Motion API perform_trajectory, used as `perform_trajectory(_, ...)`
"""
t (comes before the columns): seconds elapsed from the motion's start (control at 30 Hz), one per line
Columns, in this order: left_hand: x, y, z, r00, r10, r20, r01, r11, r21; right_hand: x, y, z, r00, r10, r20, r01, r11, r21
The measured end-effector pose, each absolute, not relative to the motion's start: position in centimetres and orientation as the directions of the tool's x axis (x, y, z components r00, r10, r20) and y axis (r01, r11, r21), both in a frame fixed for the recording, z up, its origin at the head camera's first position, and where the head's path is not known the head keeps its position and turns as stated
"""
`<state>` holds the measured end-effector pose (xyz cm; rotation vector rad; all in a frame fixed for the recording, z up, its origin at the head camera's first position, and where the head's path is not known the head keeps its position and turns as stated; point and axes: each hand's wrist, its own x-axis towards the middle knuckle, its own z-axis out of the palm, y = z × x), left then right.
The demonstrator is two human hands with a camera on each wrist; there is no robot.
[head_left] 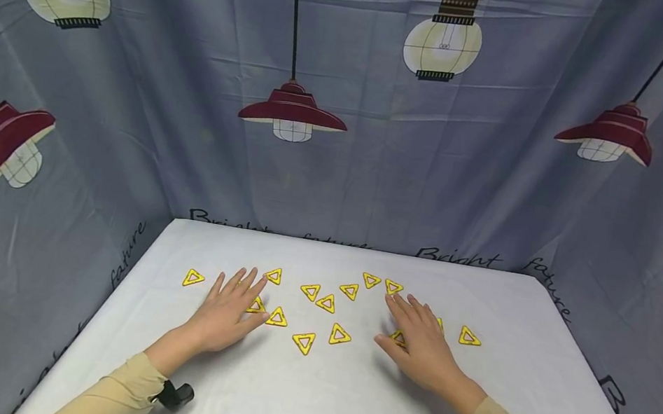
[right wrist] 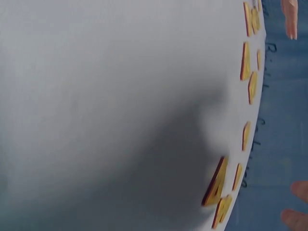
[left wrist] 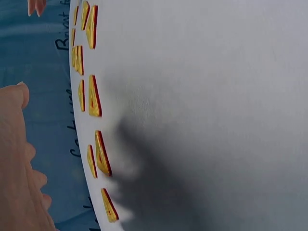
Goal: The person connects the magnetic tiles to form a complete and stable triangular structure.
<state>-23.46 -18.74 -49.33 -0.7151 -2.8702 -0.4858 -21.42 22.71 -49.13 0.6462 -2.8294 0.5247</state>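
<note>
Several flat yellow triangles with hollow centres, such as the triangle piece [head_left: 303, 342], lie scattered across the white table. Their edges look red in the left wrist view, as on one triangle [left wrist: 103, 154]. My left hand [head_left: 225, 317] is held palm down over the left part of the scatter, fingers straight and spread, holding nothing. It partly hides a triangle [head_left: 256, 305] near its thumb. On the other side, my right hand [head_left: 423, 347] hovers likewise with extended fingers. Beneath it a triangle [head_left: 398, 338] is partly covered. Both hands cast soft shadows on the tabletop.
The white table [head_left: 303, 408] has a grey-blue curtain [head_left: 333, 193] behind it and at both sides, printed with lamps and lettering. Single triangles lie at the outer left [head_left: 193, 277] and outer right [head_left: 469, 336]. A black wrist camera [head_left: 175, 396] sits at each sleeve cuff.
</note>
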Motion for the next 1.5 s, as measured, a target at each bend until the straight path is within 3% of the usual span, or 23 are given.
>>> perform_trajectory(0.7, -21.9, -15.9, -49.1, -0.818, 0.551, 0.163, 0.574, 0.77, 0.278, -21.0, 18.4, -49.8, -0.847, -0.483, 0.221, -0.531, 0.786, -0.315)
perform_trajectory(1.13, -21.0, -13.9, -49.5, -0.725, 0.677, 0.128, 0.686, 0.693, 0.224, -20.8, 16.5, -50.8, -0.828, -0.548, 0.117, -0.559, 0.794, -0.238)
perform_trajectory(1.27, -21.5, -13.1, -49.9, -0.732, 0.659, 0.173, 0.681, 0.703, 0.203, -21.6, 16.0, -51.4, -0.848, -0.508, 0.15, -0.529, 0.824, -0.205)
perform_trajectory(1.5, -22.6, -12.1, -50.7, -0.755, 0.621, 0.21, 0.656, 0.717, 0.237, -23.0, 15.2, -51.7, -0.879, -0.455, 0.143, -0.477, 0.841, -0.255)
